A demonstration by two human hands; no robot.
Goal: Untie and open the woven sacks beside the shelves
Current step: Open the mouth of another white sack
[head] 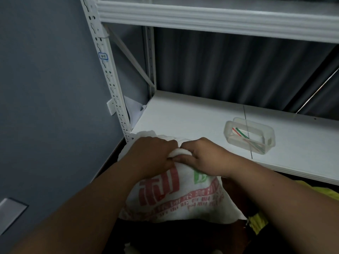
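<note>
A white woven sack with red and green print stands in front of the white shelf, its bunched neck at the top. My left hand grips the left side of the gathered neck. My right hand pinches the neck from the right, fingertips touching those of the left. Both hands hide the tie; I cannot see it. The loose top edge of the sack pokes out behind my left hand.
The white metal shelf lies just behind the sack. A clear plastic box holding thin coloured ties sits on it at right. A yellow sack shows below at right. The grey wall is at left.
</note>
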